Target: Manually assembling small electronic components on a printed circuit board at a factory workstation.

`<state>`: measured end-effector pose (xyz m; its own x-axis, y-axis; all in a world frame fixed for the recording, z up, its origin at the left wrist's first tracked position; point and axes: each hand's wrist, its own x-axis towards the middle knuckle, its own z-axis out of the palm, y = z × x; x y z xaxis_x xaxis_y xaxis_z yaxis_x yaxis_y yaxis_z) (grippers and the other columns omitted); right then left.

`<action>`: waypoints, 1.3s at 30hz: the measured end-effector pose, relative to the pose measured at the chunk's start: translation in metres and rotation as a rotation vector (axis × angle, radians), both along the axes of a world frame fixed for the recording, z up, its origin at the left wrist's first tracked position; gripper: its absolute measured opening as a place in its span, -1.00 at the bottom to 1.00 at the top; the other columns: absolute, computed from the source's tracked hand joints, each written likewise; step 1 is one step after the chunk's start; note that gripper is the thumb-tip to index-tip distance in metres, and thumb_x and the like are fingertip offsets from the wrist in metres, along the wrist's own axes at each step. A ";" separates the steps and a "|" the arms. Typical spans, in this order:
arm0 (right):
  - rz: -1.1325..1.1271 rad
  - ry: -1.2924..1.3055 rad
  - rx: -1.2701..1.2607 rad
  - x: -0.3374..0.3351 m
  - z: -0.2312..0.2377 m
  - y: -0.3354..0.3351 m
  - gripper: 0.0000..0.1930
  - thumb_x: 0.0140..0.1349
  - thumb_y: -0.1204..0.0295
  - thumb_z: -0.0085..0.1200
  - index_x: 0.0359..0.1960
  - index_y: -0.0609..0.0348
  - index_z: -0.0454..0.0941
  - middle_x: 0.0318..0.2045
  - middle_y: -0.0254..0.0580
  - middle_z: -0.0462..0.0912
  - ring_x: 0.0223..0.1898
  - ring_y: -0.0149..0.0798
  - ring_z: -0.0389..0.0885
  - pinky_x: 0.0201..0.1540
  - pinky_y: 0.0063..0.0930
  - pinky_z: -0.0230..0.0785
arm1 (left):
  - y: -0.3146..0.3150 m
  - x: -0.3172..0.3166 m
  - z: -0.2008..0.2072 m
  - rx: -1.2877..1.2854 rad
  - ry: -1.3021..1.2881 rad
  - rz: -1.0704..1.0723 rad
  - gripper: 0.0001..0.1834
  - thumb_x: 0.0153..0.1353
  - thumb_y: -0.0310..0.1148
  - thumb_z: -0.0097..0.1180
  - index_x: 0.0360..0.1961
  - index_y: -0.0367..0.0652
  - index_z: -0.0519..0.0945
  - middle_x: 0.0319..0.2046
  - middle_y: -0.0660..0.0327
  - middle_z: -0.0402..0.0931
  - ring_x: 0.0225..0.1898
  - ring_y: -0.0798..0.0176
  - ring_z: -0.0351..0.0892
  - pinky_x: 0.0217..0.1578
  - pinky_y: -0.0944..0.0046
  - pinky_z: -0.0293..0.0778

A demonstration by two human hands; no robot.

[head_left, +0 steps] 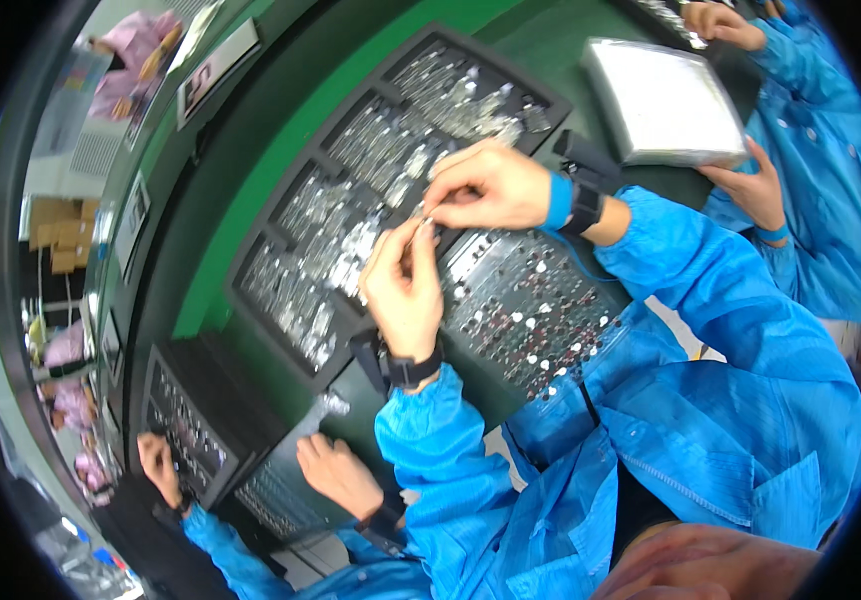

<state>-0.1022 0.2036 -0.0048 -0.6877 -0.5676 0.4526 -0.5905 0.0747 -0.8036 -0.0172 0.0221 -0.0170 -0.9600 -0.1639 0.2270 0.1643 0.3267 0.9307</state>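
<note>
Small part: where the fingertips meet; exact shape I cannot tell.
Left hand: fingers narrow, pinching it, seemingly to steady.
Right hand: also pinching narrowly, perhaps for precision.
Black tray: probably keeps shiny pieces sorted nearby.

1 tiny shiny part, mostly hidden, between both hands

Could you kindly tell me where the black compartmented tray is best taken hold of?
I would grip the black compartmented tray by its outer rim, from both short ends: the long frame lies flat and is bare there, while its compartments hold many small shiny parts.
</note>
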 end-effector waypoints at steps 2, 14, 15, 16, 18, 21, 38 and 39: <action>0.014 0.000 -0.040 -0.001 -0.001 -0.004 -0.87 0.19 0.49 0.27 -0.28 0.30 0.72 -0.47 -0.20 0.65 -0.56 -0.36 0.52 -0.51 -0.44 0.32 | -0.001 0.002 0.005 -0.014 0.001 0.010 -0.87 0.35 -0.51 0.20 -0.18 -0.35 0.69 -0.39 0.17 0.63 -0.42 0.41 0.58 -0.41 0.39 0.44; -0.024 -0.008 -0.003 0.004 -0.009 0.010 -0.87 0.18 0.44 0.27 -0.30 0.23 0.73 -0.45 -0.21 0.67 -0.54 -0.31 0.57 -0.49 -0.40 0.36 | 0.012 0.003 0.009 -0.098 -0.101 -0.042 -0.80 0.41 -0.47 0.15 -0.09 -0.43 0.66 -0.24 0.14 0.67 -0.22 0.36 0.63 -0.17 0.36 0.53; -0.030 -0.004 0.002 0.003 -0.012 0.015 -0.86 0.18 0.43 0.27 -0.30 0.23 0.72 -0.45 -0.21 0.67 -0.53 -0.30 0.58 -0.49 -0.40 0.37 | 0.014 0.002 0.004 -0.105 -0.091 -0.052 -0.80 0.40 -0.47 0.15 -0.09 -0.43 0.66 -0.23 0.14 0.67 -0.22 0.35 0.63 -0.17 0.36 0.53; 0.018 0.010 -0.042 0.005 -0.002 -0.007 -0.86 0.18 0.43 0.27 -0.30 0.23 0.72 -0.45 -0.21 0.67 -0.53 -0.30 0.58 -0.49 -0.40 0.37 | -0.005 0.013 0.019 -0.151 -0.087 -0.003 -0.80 0.41 -0.47 0.15 -0.09 -0.42 0.66 -0.24 0.14 0.66 -0.21 0.35 0.63 -0.17 0.35 0.54; 0.006 0.083 -0.032 0.001 -0.010 -0.005 -0.85 0.18 0.41 0.27 -0.29 0.23 0.72 -0.44 -0.20 0.68 -0.51 -0.27 0.61 -0.47 -0.41 0.40 | 0.002 0.005 0.000 -0.107 -0.028 -0.002 -0.83 0.39 -0.49 0.16 -0.13 -0.41 0.67 -0.30 0.13 0.66 -0.27 0.34 0.63 -0.23 0.33 0.53; 0.005 -0.064 -0.011 -0.006 -0.013 -0.003 -0.84 0.21 0.39 0.26 -0.29 0.22 0.72 -0.43 -0.19 0.68 -0.50 -0.31 0.62 -0.45 -0.43 0.43 | 0.001 -0.002 -0.007 -0.112 0.002 0.032 -0.86 0.36 -0.51 0.18 -0.16 -0.35 0.70 -0.34 0.10 0.67 -0.33 0.29 0.66 -0.29 0.29 0.55; -0.106 -0.055 0.102 0.012 0.002 0.007 -0.82 0.18 0.34 0.24 -0.28 0.17 0.72 -0.51 -0.20 0.70 -0.55 -0.33 0.63 -0.45 -0.41 0.47 | 0.021 0.018 0.000 -0.111 0.168 0.138 -0.83 0.34 -0.47 0.24 -0.08 -0.24 0.68 -0.33 0.26 0.68 -0.38 0.50 0.60 -0.37 0.45 0.50; -0.100 -0.048 0.101 0.012 0.004 0.006 -0.82 0.17 0.35 0.24 -0.27 0.18 0.72 -0.50 -0.19 0.71 -0.54 -0.32 0.64 -0.44 -0.41 0.47 | 0.024 0.018 0.004 -0.114 0.217 0.150 -0.84 0.33 -0.48 0.24 -0.09 -0.23 0.68 -0.34 0.24 0.68 -0.41 0.49 0.59 -0.41 0.45 0.48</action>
